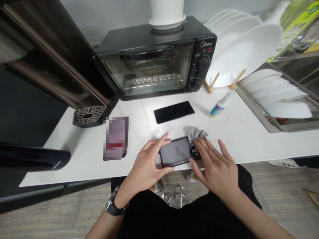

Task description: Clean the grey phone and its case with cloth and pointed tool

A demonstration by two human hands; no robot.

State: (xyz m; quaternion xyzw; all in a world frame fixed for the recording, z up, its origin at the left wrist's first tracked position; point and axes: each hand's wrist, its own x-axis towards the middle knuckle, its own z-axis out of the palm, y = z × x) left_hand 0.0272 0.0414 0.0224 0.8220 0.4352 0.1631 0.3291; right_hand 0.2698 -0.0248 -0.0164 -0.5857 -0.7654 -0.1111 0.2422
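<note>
A phone case (175,152) with a dark rim and a grey face lies near the counter's front edge, a dark rounded patch at its right end. My left hand (149,162) grips its left end, thumb on the near edge and fingers on the far edge. A crumpled grey cloth (196,132) is under the fingertips of my right hand (215,162), which presses it on the case's right end; its thumb rests by the near edge. Just behind lies a black phone (174,112), screen up. A small spray bottle (221,104) stands to the right of the phone.
A blurred-out flat item (116,137) lies on the left of the white counter (87,166). Behind are a toaster oven (154,66) with a white pot (166,13) on top and a drinks machine (62,59). White plates (244,46) and a sunken dish rack (274,116) are at right.
</note>
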